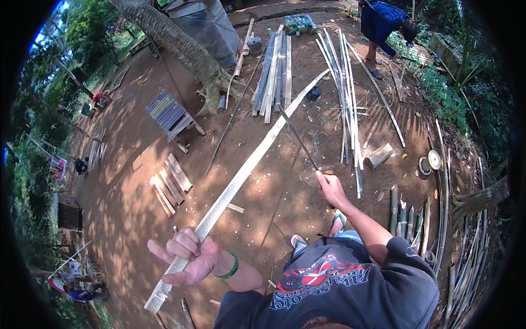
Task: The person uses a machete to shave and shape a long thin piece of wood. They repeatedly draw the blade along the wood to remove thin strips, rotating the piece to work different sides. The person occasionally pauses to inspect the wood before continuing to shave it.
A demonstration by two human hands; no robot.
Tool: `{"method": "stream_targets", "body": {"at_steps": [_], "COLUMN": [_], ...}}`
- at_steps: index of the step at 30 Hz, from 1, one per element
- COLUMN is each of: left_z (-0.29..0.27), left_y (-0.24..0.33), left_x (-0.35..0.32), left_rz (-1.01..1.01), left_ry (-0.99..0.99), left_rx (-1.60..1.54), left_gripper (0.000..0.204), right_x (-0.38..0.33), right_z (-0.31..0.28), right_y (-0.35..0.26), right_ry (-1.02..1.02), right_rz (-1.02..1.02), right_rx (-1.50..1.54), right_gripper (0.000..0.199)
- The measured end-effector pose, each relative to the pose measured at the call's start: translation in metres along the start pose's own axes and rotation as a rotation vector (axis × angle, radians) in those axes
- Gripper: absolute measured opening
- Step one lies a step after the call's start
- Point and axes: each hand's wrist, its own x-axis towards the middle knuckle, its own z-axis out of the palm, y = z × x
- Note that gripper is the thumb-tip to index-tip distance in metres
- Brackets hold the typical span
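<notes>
A long, pale split bamboo strip (241, 178) slants from the lower left up toward the far middle. Near its lower end my left hand (189, 253) is closed around it, with a green band on the wrist. My right hand (330, 189) grips the handle of a machete (298, 137), whose dark narrow blade points up and to the left. The blade's tip end overlaps the strip in the view; whether they touch I cannot tell. My sandalled feet show between my arms on the dirt ground.
Split bamboo bundles (274, 77) and thin strips (345, 93) lie ahead. A low bench (170, 115) stands left, near a tree trunk (186, 44). Short boards (170, 183), a cut log (378, 156) and bamboo poles (394, 208) lie around. Another person (383, 24) bends at far right.
</notes>
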Motion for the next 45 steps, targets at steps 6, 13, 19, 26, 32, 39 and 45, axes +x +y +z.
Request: {"method": "stream_targets", "body": {"at_steps": [6,13,19,26,32,39,45], "left_z": [-0.017,-0.070,-0.099,-0.126,-0.124,-0.056,-0.025], "left_y": [-0.030,-0.027,-0.031,-0.019,-0.010,-0.008,-0.005], "left_x": [0.059,0.083,0.093,0.084,0.076,0.070,0.051], "left_rz": [0.391,0.301,0.476,0.366,0.330,0.182,0.308], "left_ry": [0.719,0.939,0.878,0.769,0.348,-0.265,-0.413], "left_rx": [0.283,0.426,0.649,0.626,0.468,0.204,0.264], "left_gripper": [0.063,0.062,0.054,0.045,0.046,0.056,0.060], "right_x": [-0.016,-0.044,-0.078,-0.116,-0.132,-0.147,-0.170], "right_z": [0.008,0.005,0.006,0.019,0.025,0.037,0.033], "right_y": [0.009,0.005,0.015,0.033,-0.009,-0.050,-0.069], "right_ry": [-0.044,-0.052,-0.025,0.039,-0.017,-0.032,-0.054], "right_rz": [-0.121,-0.010,0.074,0.124,0.160,-0.007,-0.027], "right_rx": [0.040,-0.001,-0.070,-0.112,-0.179,-0.010,0.151], "right_gripper": [0.055,0.062,0.064,0.057,0.064,0.052,0.053]}}
